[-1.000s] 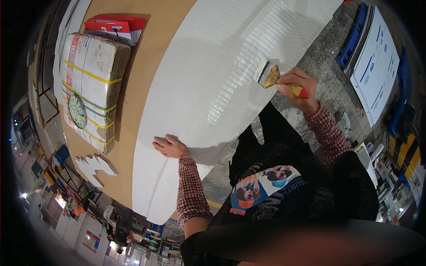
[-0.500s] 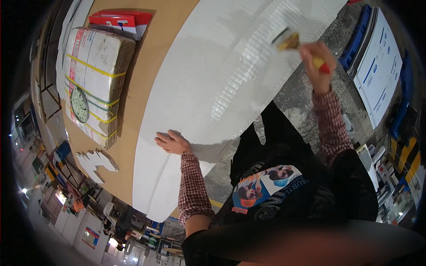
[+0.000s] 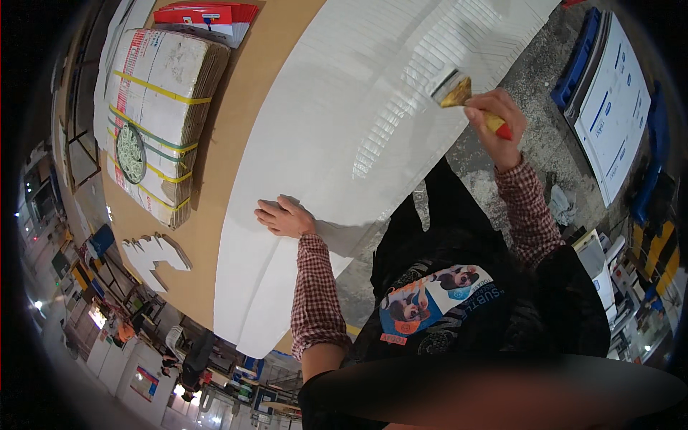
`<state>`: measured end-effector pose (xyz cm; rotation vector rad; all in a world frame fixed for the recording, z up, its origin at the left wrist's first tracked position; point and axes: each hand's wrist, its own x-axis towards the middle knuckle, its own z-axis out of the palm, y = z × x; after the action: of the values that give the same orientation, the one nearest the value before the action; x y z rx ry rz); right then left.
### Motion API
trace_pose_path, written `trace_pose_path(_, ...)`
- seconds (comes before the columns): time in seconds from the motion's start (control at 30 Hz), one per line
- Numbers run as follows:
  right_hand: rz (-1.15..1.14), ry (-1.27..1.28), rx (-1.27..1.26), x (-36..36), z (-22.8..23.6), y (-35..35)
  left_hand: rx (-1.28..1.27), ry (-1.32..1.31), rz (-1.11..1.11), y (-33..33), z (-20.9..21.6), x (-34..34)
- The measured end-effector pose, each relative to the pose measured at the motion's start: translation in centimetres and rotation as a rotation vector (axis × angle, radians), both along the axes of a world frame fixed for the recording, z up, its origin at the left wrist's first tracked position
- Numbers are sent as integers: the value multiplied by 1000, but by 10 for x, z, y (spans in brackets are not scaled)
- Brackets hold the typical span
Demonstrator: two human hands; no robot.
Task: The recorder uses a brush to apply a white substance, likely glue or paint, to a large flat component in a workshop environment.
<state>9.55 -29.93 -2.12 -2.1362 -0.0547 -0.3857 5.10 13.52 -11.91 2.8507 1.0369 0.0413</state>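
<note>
My right hand (image 3: 498,125) grips the yellow handle of a flat paintbrush (image 3: 456,89), its red end poking out below my palm. The pale bristles rest at or just above a fan of overlapping white sheets (image 3: 301,129) laid across the table. A row of narrow, stepped sheet edges there looks wet and shiny. Lower on the same sheets, my left hand (image 3: 287,217) lies flat with its fingers apart, pressing on the paper and holding nothing.
Left of the sheets, on the brown tabletop (image 3: 215,161), sits a strapped bundle of cardboard (image 3: 161,72) with a round dish of green bands (image 3: 130,153) on it. Red-and-white printed cards (image 3: 208,18) and a white cut-out piece (image 3: 154,259) lie nearby. Printed sheets (image 3: 609,107) are stacked at right.
My right hand and the brush have moved down and slightly left over the sheets. My left hand stays on the paper, while the whole view has shifted slightly.
</note>
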Motion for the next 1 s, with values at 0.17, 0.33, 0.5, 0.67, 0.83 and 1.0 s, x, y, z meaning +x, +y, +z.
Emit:
trace_pose_path(0.17,297,93,139,4,27,30,13,-2,-13,1,0,1)
trace_pose_path(0.33,-167,-131,78,47,26,12,8,-30,-6,-1,-1,0)
trace_pose_path(0.5,2,14,86,15,-10,34,4,-31,-14,-2,-2,1)
trace_pose_path(0.67,243,6,254,-10,-4,45,-5,-31,-18,-2,-2,0)
trace_pose_path(0.83,-278,-33,57,50,4,27,0,-32,-18,-2,-2,0)
trace_pose_path(1.0,129,31,125,41,4,40,6,-38,-19,-4,-1,1)
